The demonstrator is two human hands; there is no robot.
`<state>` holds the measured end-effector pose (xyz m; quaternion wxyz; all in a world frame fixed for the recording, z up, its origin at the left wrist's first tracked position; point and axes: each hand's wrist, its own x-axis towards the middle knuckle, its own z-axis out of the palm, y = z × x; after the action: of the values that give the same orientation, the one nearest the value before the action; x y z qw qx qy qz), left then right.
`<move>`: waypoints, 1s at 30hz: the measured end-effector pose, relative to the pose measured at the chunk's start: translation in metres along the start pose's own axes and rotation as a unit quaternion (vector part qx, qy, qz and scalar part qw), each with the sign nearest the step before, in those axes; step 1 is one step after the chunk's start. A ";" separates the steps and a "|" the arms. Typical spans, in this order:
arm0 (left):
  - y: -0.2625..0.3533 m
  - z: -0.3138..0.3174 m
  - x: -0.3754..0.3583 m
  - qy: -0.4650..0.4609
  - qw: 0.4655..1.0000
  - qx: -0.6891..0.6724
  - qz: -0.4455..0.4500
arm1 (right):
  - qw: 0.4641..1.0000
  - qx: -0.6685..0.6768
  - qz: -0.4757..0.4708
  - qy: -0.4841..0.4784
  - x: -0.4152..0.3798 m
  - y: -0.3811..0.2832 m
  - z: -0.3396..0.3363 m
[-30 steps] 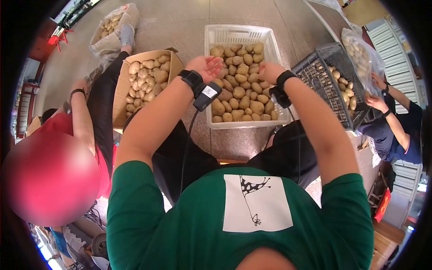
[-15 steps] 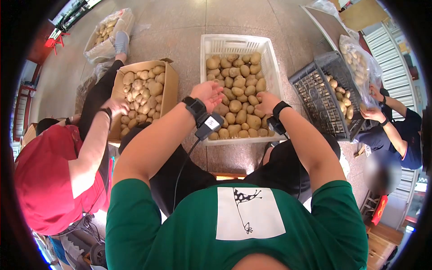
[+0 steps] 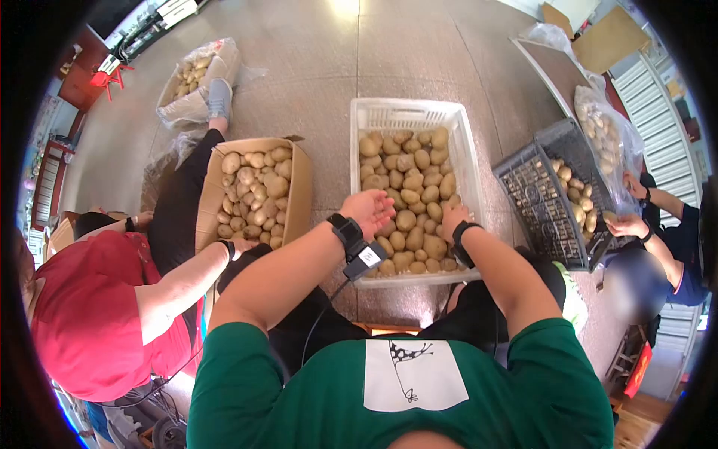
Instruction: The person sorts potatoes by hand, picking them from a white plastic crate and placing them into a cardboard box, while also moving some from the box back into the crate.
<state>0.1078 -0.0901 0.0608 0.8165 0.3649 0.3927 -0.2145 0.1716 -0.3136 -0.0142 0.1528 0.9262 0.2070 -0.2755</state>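
Note:
A white plastic crate full of potatoes stands on the floor in front of me. Over its left side is my left hand, palm turned up, fingers apart and slightly curled, with nothing in it. At the crate's right side, my right hand reaches down onto the potatoes near the wall. Its fingertips are partly hidden, and I cannot make out whether it holds a potato. Both wrists wear black bands; a small box with a white label hangs at the left one.
Left, a person in red reaches beside a cardboard box of potatoes. A plastic-lined box stands farther back. Right, a black crate holds potatoes, beside a plastic bag of potatoes and another person's hands.
The view has shifted, so the crates appear lower. My right hand has moved closer to the crate's right wall. The person in red has drawn a hand back toward the cardboard box's near edge.

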 end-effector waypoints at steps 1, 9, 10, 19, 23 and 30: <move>0.000 -0.002 0.003 -0.005 1.000 0.003 -0.001 | 1.000 -0.001 0.000 -0.005 -0.012 -0.005 -0.014; -0.001 -0.011 0.004 -0.036 0.999 0.000 0.006 | 0.993 -0.116 -0.004 -0.024 0.017 -0.006 0.011; 0.000 -0.011 0.001 -0.026 1.000 -0.007 0.001 | 0.988 -0.150 -0.020 -0.029 0.013 -0.005 0.004; 0.002 -0.014 -0.014 -0.022 0.999 -0.025 0.020 | 0.999 0.017 0.024 0.022 0.005 0.006 -0.007; -0.003 -0.022 -0.008 -0.038 0.998 -0.028 0.031 | 0.999 -0.019 -0.004 0.037 0.013 0.016 -0.008; -0.012 -0.017 -0.019 -0.019 0.999 -0.016 0.026 | 0.978 0.201 -0.022 0.049 -0.012 0.006 -0.027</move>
<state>0.0807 -0.0832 0.0638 0.8347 0.3577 0.3710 -0.1940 0.1769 -0.3116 0.0151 -0.0532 0.9455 0.1749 -0.2693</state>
